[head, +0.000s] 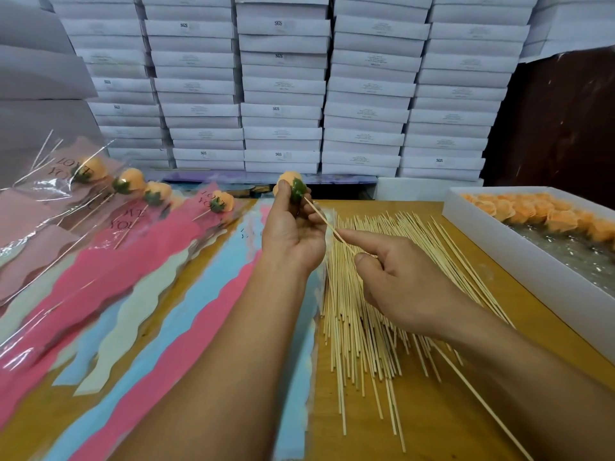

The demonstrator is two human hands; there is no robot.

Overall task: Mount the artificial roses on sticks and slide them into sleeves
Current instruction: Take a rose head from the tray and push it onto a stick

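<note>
1. Holding an orange artificial rose [290, 182] up above the surface, the left hand [293, 232] has its grip pinched on the bloom, thumb and fingertips closed around the flower and its green calyx [298, 190].
2. The right hand [404, 277] pinches a single bamboo stick [327, 221] between thumb and forefinger, the other fingers curled in.
3. The stick's long axis runs on a diagonal, from the right grip up and leftward to the underside of the calyx, where its tip meets the rose; I cannot tell how deep it sits.
4. The rose lies up and to the left of the right grip, so the push, as I judge it, goes along the stick towards the left hand, which braces the bloom.
5. Below the hands the wooden surface [432, 424] carries a loose heap of spare sticks [369, 314], lying roughly parallel.
6. Left of them lie empty sleeves [186, 311] in pink, blue and cream, and further left finished roses in sleeves [133, 194].
7. At the right stands a white box of roses [532, 211]; stacked white cartons [283, 94] wall off the back.
</note>
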